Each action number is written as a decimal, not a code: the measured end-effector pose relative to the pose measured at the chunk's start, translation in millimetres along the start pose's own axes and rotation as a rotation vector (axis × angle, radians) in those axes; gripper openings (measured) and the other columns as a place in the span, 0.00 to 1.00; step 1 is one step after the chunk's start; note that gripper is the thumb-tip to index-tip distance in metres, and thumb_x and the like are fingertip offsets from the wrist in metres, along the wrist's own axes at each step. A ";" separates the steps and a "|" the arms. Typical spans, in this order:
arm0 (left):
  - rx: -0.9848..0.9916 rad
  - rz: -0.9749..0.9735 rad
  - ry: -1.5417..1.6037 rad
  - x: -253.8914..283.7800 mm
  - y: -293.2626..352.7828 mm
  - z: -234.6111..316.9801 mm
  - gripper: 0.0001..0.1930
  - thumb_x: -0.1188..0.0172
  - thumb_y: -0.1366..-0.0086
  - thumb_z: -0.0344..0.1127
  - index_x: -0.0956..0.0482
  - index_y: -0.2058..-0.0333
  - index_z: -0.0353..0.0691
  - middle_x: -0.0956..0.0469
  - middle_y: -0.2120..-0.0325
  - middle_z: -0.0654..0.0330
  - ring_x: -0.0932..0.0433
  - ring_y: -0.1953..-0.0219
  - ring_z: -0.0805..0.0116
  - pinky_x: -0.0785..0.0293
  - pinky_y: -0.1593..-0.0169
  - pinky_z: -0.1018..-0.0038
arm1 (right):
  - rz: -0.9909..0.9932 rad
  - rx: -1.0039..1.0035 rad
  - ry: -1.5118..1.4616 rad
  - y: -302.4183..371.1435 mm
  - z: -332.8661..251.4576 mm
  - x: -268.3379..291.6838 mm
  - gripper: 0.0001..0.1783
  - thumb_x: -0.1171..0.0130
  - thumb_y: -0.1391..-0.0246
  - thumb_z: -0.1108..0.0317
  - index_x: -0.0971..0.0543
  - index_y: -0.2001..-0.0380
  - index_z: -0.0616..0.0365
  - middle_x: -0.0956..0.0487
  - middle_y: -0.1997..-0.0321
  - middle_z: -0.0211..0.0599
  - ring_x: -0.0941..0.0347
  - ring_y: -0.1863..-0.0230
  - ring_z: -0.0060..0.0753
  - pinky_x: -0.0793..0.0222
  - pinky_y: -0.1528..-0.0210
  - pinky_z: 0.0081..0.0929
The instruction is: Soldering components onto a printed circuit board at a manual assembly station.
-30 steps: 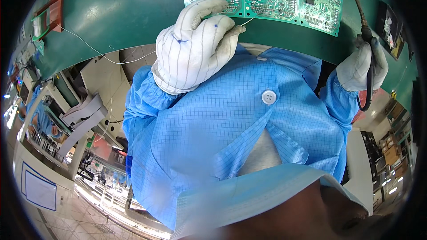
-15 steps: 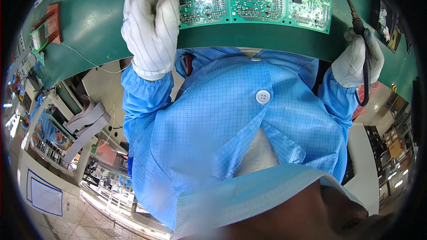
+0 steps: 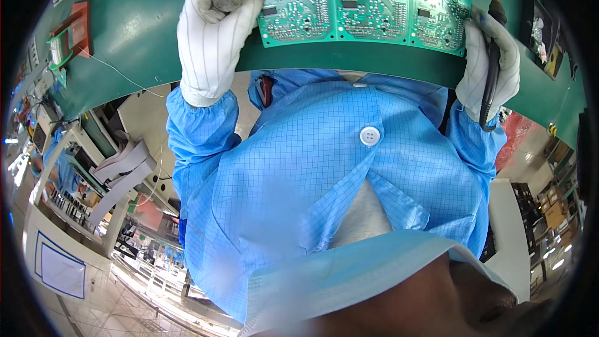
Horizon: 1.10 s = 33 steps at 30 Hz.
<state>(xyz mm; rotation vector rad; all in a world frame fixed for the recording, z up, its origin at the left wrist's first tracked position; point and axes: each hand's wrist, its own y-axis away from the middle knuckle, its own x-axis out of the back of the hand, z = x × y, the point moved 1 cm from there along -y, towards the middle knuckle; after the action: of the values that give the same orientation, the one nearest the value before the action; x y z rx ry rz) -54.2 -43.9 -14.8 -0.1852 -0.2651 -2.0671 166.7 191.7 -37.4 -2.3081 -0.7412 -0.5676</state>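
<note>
Green circuit board (image 3: 368,9): over the tabletop (image 3: 143,31), between the left hand (image 3: 215,31) and the right hand (image 3: 477,68), its far edge out of view
Left hand pose: reaching forward, fingers curled inward, tips at the board's left edge (whether they pinch it, I cannot tell)
Right hand pose: wrapped around the soldering iron (image 3: 496,11), which points away from the body, fingertips beside the board's right edge

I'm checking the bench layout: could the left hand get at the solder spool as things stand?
Likely yes: the spool sits left of the left hand, with only a reddish frame and thin wire visible between. The hand is at the board's left edge, though.
</note>
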 end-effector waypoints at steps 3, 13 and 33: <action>-0.039 -0.149 -0.197 -1.5 6.7 -0.3 0.14 0.37 0.39 0.29 0.32 0.63 0.27 0.22 0.53 0.49 0.24 0.69 0.78 0.25 0.66 0.81 | 0.043 -0.066 -0.034 4.9 4.3 5.5 0.12 0.34 0.49 0.75 0.19 0.59 0.60 0.17 0.62 0.38 0.21 0.59 0.28 0.27 0.53 0.23; -0.809 -0.149 -0.605 -28.2 16.1 15.2 0.11 0.30 0.51 0.36 0.21 0.70 0.43 0.21 0.68 0.64 0.24 0.74 0.67 0.26 0.72 0.73 | 0.137 -0.045 0.017 15.5 -7.5 31.4 0.12 0.41 0.47 0.82 0.24 0.58 0.68 0.19 0.62 0.52 0.21 0.59 0.33 0.25 0.53 0.27; -1.104 -0.241 -0.738 -66.6 23.8 -8.8 0.15 0.30 0.52 0.41 0.23 0.65 0.51 0.25 0.61 0.69 0.24 0.66 0.70 0.28 0.65 0.75 | -0.063 0.498 -0.193 29.5 -29.7 21.0 0.17 0.36 0.67 0.78 0.22 0.67 0.68 0.22 0.77 0.42 0.26 0.81 0.35 0.29 0.80 0.29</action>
<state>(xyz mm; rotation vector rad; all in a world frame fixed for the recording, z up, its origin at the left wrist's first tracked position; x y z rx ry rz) -1.2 -1.6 -36.7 -1.6476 0.4748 -2.0849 195.3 160.1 -17.8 -1.8930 -0.9301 -0.1576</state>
